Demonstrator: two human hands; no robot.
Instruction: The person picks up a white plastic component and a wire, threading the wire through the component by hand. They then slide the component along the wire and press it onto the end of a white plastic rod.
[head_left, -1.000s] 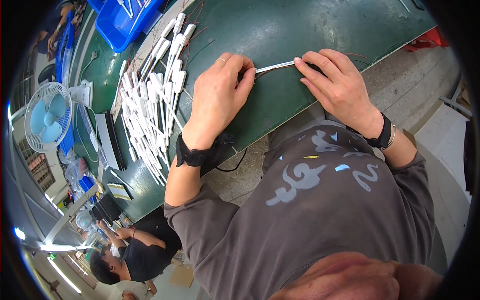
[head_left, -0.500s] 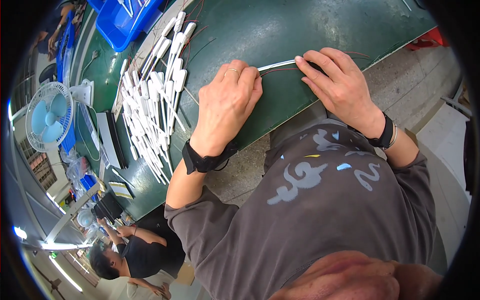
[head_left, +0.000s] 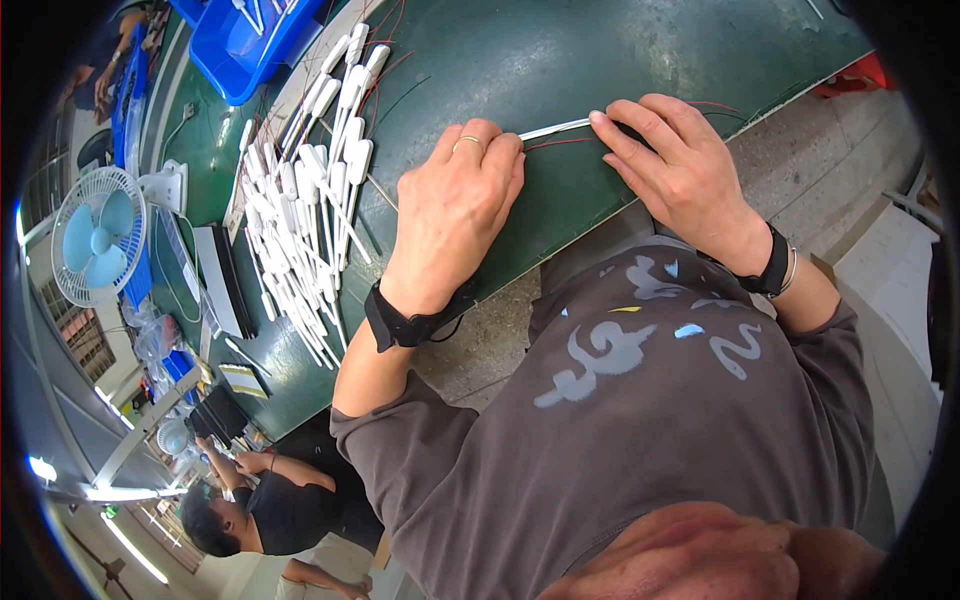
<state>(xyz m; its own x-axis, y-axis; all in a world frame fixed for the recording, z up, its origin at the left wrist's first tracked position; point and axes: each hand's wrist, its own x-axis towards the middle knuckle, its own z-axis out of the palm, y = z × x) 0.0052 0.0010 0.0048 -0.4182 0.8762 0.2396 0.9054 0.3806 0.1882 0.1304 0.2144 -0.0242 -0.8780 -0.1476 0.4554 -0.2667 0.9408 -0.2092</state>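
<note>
Between my hands, just above the green table (head_left: pixel 560 60), stretches a thin white rod-like piece (head_left: pixel 555 129) with red and dark wires along it. My left hand (head_left: pixel 455 195) is closed round one end, its fingertips hidden under the palm. The other end sits pinched between the thumb and fingers of my right hand (head_left: pixel 675 160). Thin red wire trails out past the right hand. Left of my left hand lies a heap of white pieces (head_left: pixel 300 215), each with a slim stem and a thicker, flat head; some have red wires attached.
A blue bin (head_left: pixel 235 60) with a few white pieces stands at the far left. A fan (head_left: pixel 100 238), a dark grey box-like object (head_left: pixel 224 280) and a small yellow-and-white block (head_left: pixel 243 380) are on the left side. A co-worker (head_left: pixel 270 500) works at the lower left.
My hands stay nearly where they were, still holding the white piece; its wires have shifted slightly. The co-worker at the lower left has moved an arm.
</note>
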